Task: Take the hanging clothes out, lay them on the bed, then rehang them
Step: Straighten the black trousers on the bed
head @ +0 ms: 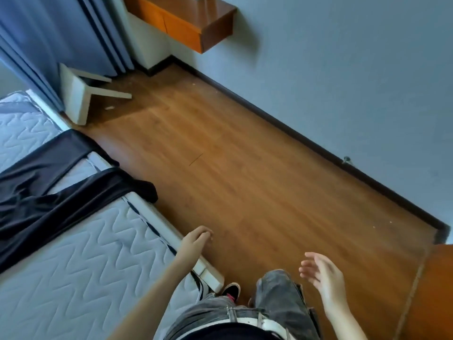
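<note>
**Both hands bare, dark clothes spread on the bed**

Nearest the camera are the person's grey jeans (277,298), a white belt (245,322) and the toe of a dark shoe (231,290) on the wooden floor (245,180). The left hand (196,241) hangs over the white edge of the bed (85,266), fingers loosely curled and holding nothing. The right hand (323,273) is out over the floor, well apart from the left, with fingers spread and nothing in it. At the lower right edge stands an orange-brown wooden panel (436,290); what it belongs to cannot be told.

The bed shows a quilted white mattress with no sheet. Across it, beyond the left hand, lie the dark clothes (49,192), flat and creased, with two ends drooping over the bed's edge toward the floor. They may be one garment or two; the folds hide it.

Farther on, a white stool (78,94) lies tipped on its side between the bed's corner and a blue curtain (61,33). A dark skirting board (294,133) runs along the grey-blue wall (343,69). At the top a wooden desk (186,23) hangs from the wall, its two drawer fronts closed.
</note>
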{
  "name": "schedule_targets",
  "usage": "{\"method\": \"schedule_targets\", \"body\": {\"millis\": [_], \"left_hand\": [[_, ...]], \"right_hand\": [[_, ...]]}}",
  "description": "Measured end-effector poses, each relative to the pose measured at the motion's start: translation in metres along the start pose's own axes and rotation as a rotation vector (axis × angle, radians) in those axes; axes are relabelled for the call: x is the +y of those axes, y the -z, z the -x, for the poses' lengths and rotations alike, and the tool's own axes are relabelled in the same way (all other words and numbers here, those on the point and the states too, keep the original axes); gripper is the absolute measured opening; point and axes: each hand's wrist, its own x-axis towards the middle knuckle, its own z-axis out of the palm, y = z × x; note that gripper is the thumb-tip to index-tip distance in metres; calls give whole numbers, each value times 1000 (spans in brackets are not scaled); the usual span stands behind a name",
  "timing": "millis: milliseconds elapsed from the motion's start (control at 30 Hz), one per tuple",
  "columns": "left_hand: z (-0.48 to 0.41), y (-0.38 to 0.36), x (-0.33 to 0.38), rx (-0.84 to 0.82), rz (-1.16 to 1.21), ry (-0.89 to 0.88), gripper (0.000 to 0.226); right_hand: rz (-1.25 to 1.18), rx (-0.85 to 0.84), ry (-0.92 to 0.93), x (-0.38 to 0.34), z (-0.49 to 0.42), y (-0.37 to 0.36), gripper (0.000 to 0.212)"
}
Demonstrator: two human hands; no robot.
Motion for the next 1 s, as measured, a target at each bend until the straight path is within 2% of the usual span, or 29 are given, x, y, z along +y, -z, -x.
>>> {"method": "schedule_targets", "body": {"millis": [233, 400, 500, 667, 833, 1000], "left_hand": [[-88, -37, 65, 206, 208, 38, 27], [-107, -62, 96, 403, 352, 143, 26], [-105, -64, 101, 499, 459, 215, 25], [-118, -52, 82, 751, 672, 349, 25], [-166, -19, 74, 925, 829, 452, 25], [-241, 81, 106, 952, 865, 424, 25]], "right_hand": [[169, -194, -28, -80, -155, 5, 24], [363, -437, 48, -170, -246, -40, 26], [470, -615, 104, -220, -285, -96, 27], [606, -833, 169, -272, -335, -219, 28], [724, -959, 208, -302, -370, -353, 27], [777, -977, 210, -344, -393, -469, 27]]}}
